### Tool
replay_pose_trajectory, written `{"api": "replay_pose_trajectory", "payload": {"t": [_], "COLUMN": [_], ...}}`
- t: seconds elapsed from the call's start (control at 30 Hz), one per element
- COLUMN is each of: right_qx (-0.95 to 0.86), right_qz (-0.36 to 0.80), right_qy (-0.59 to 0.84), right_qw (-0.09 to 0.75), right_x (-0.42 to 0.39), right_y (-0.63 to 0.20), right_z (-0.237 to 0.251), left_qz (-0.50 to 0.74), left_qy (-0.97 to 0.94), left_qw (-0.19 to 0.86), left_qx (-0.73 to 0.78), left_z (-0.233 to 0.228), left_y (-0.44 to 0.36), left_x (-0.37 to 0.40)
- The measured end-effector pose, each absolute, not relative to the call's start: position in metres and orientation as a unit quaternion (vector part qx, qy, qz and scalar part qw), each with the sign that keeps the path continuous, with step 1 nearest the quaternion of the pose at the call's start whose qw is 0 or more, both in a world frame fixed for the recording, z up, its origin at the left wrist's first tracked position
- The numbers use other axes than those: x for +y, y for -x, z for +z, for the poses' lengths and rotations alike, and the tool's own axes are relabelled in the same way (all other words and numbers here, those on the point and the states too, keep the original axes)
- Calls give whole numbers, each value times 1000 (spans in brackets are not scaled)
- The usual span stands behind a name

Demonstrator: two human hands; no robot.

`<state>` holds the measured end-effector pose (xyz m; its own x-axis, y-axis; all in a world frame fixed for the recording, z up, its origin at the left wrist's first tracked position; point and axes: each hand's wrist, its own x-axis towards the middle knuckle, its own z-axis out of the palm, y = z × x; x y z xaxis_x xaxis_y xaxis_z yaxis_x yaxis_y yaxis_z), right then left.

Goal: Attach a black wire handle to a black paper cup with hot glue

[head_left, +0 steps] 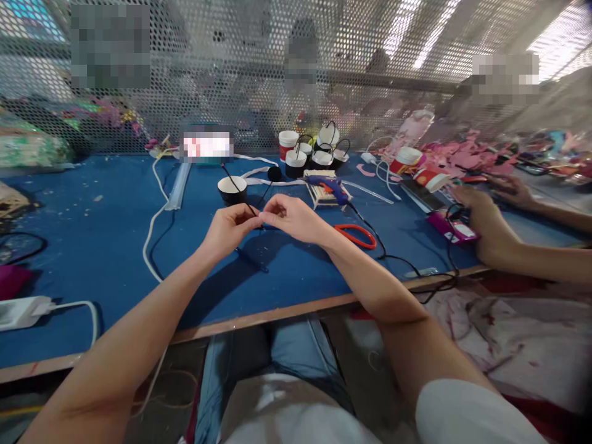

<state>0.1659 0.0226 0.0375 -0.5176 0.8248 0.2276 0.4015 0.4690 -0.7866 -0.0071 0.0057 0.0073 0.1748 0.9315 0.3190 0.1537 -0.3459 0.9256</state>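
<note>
My left hand (231, 230) pinches a thin black stick (237, 186), which slants up and away to the left. Fingertips of my right hand (296, 218) are closed against those of my left, at the stick's lower end. Exactly what lies between the fingertips is partly hidden. Just beyond my left hand stands a small black cup (232, 196) with a white inside, and the stick crosses in front of it. A black ball (274, 174) is behind my hands. On the table below them lies a thin dark-blue tool (252, 260).
A blue glue gun (330, 187) rests on a wooden rack (319, 198), its cord trailing right. Red-orange handles (356, 236) lie nearby. Several cups (296, 163) stand behind. A co-worker's hands (490, 216) are at right. A white power strip (25, 312) sits left, below a perforated screen (259, 80).
</note>
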Motion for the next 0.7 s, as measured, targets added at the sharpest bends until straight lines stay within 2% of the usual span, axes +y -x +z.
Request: {"api": "replay_pose_trajectory", "payload": {"t": [0.23, 0.47, 0.57, 0.7], "right_qx": [-745, -763, -743, -696], "right_qz": [499, 487, 495, 475], "right_qy": [337, 345, 355, 368], "right_qw": [289, 247, 276, 393], "right_x": [25, 16, 16, 20], "right_y": [-169, -167, -168, -168], "right_z": [20, 20, 17, 12], "left_qz": [397, 330, 335, 389], "left_qy": [-711, -798, -816, -811], "left_qw": [418, 256, 227, 166], "left_qx": [403, 434, 413, 404], "left_z": [10, 13, 15, 18], "left_y": [5, 2, 2, 3], "left_x": [-3, -10, -10, -13]}}
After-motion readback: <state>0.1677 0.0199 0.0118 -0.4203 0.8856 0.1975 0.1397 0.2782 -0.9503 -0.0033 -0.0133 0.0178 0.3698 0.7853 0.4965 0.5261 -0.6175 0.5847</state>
